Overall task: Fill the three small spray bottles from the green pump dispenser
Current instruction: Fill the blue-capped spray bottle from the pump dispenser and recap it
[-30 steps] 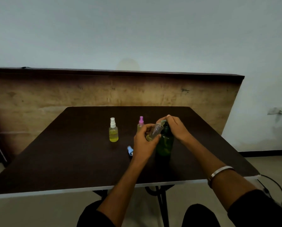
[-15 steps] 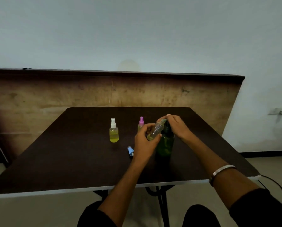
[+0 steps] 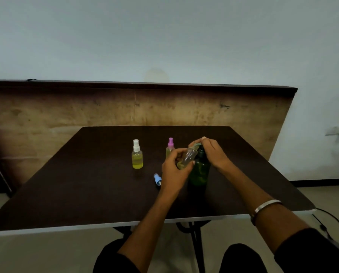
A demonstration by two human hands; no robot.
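Fingers [image 3: 176,154] of left hand [image 3: 173,170] curl round small clear bottle [image 3: 187,157], long axis tilted, mouth up-right under nozzle; I see right hand [image 3: 212,152] pressing green pump dispenser [image 3: 199,170] head.

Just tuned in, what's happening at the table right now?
A person is filling a small clear bottle from the green pump dispenser. The left hand holds the uncapped bottle tilted at the spout, with only a little yellowish liquid in it, while the right hand rests on the pump head. Its blue cap lies on the table. The white-capped bottle and the pink-capped bottle stand capped, holding yellow liquid.
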